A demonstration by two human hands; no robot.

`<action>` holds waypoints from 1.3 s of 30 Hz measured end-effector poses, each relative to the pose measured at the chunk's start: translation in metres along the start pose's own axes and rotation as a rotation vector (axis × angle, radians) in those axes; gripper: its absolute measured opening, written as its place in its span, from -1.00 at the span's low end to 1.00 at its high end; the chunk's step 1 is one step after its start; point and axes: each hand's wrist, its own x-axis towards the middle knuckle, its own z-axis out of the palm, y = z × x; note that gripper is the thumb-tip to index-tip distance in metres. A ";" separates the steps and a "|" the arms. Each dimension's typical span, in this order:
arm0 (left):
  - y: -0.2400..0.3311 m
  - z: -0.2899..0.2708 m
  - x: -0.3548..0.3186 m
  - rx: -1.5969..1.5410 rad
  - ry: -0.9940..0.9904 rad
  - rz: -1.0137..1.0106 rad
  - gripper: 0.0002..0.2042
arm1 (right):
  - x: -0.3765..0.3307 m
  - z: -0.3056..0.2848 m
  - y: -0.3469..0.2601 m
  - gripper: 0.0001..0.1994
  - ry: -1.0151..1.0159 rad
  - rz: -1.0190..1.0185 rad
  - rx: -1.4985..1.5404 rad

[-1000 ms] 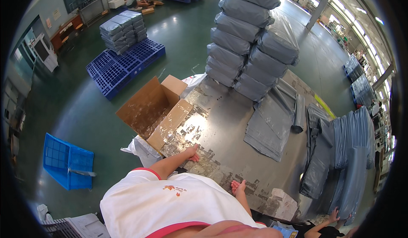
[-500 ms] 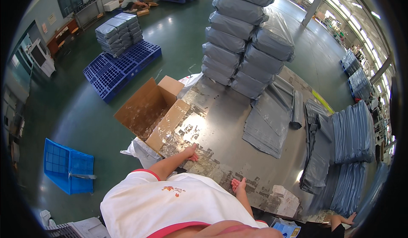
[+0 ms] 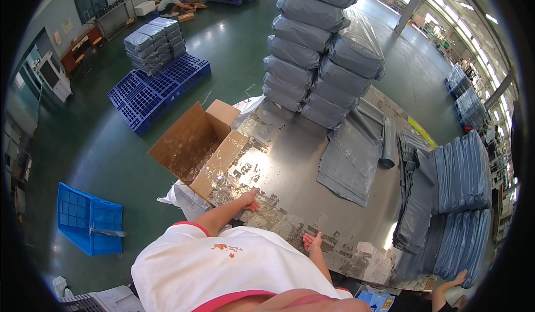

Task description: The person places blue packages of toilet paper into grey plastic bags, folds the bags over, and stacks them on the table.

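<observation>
- Left hand (image 3: pixel 249 199) — fingers together and flat on the worn metal tabletop (image 3: pixel 301 161) at its near edge, just beside the open cardboard box (image 3: pixel 195 145) at the table's left edge.
- Right hand (image 3: pixel 312 241) — fingers slightly spread, palm down on the near edge, holding nothing.
- Far side: stacked grey bags (image 3: pixel 317 50); flat grey bags (image 3: pixel 348 161) toward the right edge.

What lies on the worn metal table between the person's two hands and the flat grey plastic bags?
Nothing visible. The left hand and right hand rest on the worn metal table; only bare tabletop separates them from the flat grey plastic bags.
</observation>
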 end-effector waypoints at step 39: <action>0.000 -0.010 0.023 0.073 0.017 -0.124 -0.23 | -0.035 -0.110 0.067 -0.56 0.131 -0.453 0.617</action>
